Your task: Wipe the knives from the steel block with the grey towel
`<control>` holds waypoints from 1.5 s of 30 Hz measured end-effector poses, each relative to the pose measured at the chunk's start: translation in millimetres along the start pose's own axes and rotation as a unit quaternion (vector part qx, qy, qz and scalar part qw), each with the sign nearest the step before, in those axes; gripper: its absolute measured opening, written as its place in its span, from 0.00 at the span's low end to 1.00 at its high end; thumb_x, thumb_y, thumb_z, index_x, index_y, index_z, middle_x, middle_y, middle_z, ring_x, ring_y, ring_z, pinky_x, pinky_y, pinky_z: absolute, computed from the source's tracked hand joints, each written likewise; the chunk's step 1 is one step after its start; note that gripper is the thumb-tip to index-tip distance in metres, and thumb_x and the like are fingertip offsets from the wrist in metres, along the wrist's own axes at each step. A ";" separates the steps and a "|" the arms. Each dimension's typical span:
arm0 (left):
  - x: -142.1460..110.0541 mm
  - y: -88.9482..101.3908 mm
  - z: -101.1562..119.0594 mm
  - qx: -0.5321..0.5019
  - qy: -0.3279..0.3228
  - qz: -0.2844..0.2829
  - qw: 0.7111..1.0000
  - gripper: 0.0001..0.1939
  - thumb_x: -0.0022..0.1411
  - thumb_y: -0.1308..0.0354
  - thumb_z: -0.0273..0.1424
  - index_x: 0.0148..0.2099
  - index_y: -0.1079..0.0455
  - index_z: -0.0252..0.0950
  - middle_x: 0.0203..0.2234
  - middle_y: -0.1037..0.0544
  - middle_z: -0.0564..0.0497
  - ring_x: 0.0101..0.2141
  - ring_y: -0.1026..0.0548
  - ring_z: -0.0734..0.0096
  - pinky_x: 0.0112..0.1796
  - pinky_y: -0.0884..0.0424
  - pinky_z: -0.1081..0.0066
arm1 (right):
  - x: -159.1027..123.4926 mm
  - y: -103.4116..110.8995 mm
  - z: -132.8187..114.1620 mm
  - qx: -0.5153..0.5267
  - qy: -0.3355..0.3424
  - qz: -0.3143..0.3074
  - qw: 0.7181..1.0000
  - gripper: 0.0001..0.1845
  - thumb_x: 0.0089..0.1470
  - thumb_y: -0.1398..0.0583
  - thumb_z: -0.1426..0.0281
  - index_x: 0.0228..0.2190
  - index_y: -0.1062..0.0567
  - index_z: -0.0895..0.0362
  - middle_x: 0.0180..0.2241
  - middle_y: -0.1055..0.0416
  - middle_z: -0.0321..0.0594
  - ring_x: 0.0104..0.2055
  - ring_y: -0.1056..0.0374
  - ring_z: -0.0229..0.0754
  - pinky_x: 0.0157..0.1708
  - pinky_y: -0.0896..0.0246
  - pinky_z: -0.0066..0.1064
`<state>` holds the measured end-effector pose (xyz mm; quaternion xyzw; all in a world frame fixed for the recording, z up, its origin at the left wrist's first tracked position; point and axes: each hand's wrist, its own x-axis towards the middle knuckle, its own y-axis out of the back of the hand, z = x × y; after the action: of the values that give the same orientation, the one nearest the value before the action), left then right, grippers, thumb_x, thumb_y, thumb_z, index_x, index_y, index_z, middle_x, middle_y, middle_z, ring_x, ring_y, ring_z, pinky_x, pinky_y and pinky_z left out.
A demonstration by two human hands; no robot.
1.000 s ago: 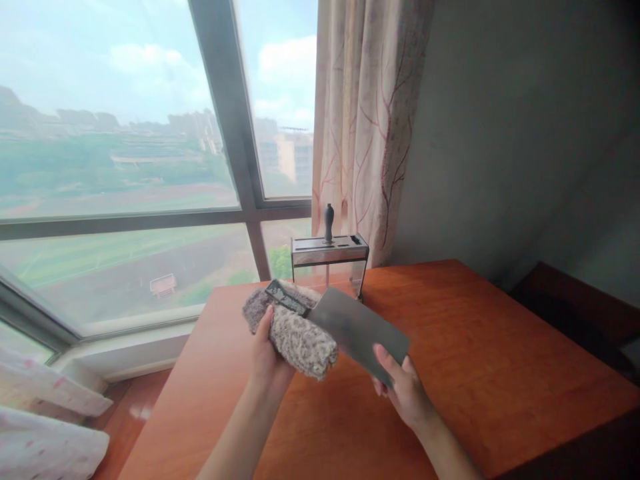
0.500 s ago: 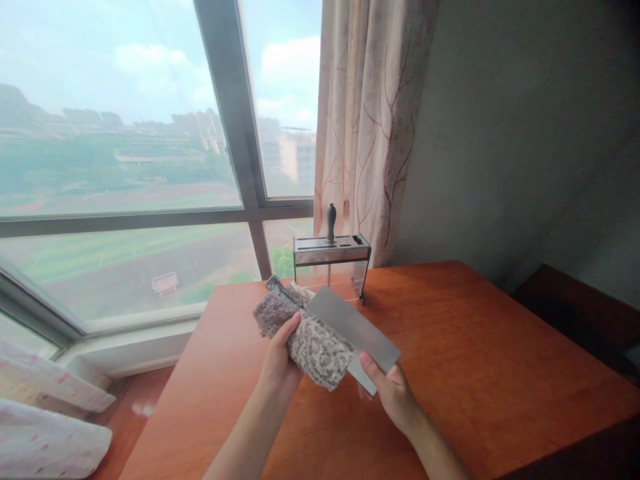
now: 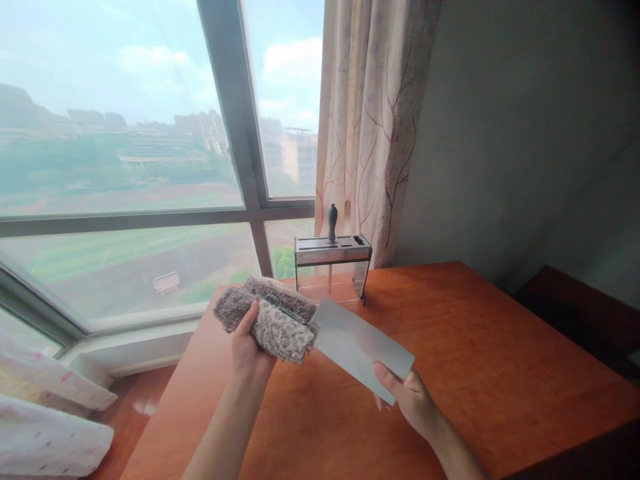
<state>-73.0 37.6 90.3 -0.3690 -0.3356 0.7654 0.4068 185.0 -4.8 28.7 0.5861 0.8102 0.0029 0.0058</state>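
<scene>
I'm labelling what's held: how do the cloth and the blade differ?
The cloth is shaggy and mottled; the blade is smooth and plain grey. The cloth is bunched and thick; the blade is flat and thin. The left hand grips the cloth, the right hand the blade. Both are held over the table.

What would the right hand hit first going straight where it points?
Beyond the flat grey rectangular metal blade it holds, the right hand would probably meet the fluffy grey cloth, though depth is unclear.
</scene>
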 end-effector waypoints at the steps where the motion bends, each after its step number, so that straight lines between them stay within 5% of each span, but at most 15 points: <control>1: -0.7 -0.4 -0.7 -0.001 -0.002 -0.001 1.000 0.09 0.58 0.43 0.28 0.42 0.28 0.33 0.31 0.20 0.49 0.33 0.21 0.65 0.43 0.25 0.62 | -0.5 0.6 0.4 0.002 0.000 0.002 1.000 0.24 0.57 0.46 0.55 0.18 0.34 0.57 0.14 0.38 0.33 0.18 0.41 0.36 0.21 0.47 0.28; 11: -12.0 -3.0 -24.3 0.021 0.034 -0.024 0.999 0.09 0.59 0.43 0.28 0.42 0.27 0.33 0.32 0.20 0.49 0.31 0.21 0.65 0.42 0.25 0.64 | 1.6 -9.8 -8.8 0.023 0.004 0.053 0.998 0.23 0.55 0.45 0.52 0.19 0.36 0.56 0.13 0.41 0.32 0.17 0.44 0.35 0.20 0.48 0.28; 21: -25.3 4.3 -48.0 0.090 0.144 -0.030 0.985 0.09 0.56 0.40 0.29 0.39 0.27 0.31 0.30 0.20 0.46 0.32 0.21 0.62 0.39 0.24 0.65 | 11.5 -18.2 -15.1 -0.013 0.059 0.055 0.997 0.21 0.57 0.45 0.56 0.21 0.33 0.56 0.18 0.37 0.34 0.21 0.39 0.37 0.23 0.44 0.28; 38: 4.9 4.2 -13.3 0.047 0.012 0.028 0.998 0.09 0.53 0.43 0.21 0.38 0.27 0.32 0.26 0.21 0.48 0.31 0.21 0.63 0.39 0.24 0.65 | -6.5 -0.2 -11.4 -0.016 0.019 0.020 1.000 0.22 0.57 0.47 0.53 0.20 0.36 0.55 0.16 0.41 0.32 0.20 0.43 0.36 0.24 0.47 0.29; 45: -9.6 8.8 -39.2 0.084 0.076 0.019 0.993 0.06 0.51 0.40 0.21 0.34 0.27 0.31 0.26 0.20 0.46 0.31 0.21 0.61 0.38 0.24 0.64 | 0.9 -11.3 -8.7 -0.003 0.034 0.045 0.998 0.25 0.57 0.47 0.51 0.17 0.37 0.55 0.14 0.42 0.33 0.19 0.43 0.37 0.23 0.46 0.30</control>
<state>-39.7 33.7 66.2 -0.3970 -0.2311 0.7679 0.4464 173.9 -7.4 37.3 0.6217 0.7826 0.0255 -0.0204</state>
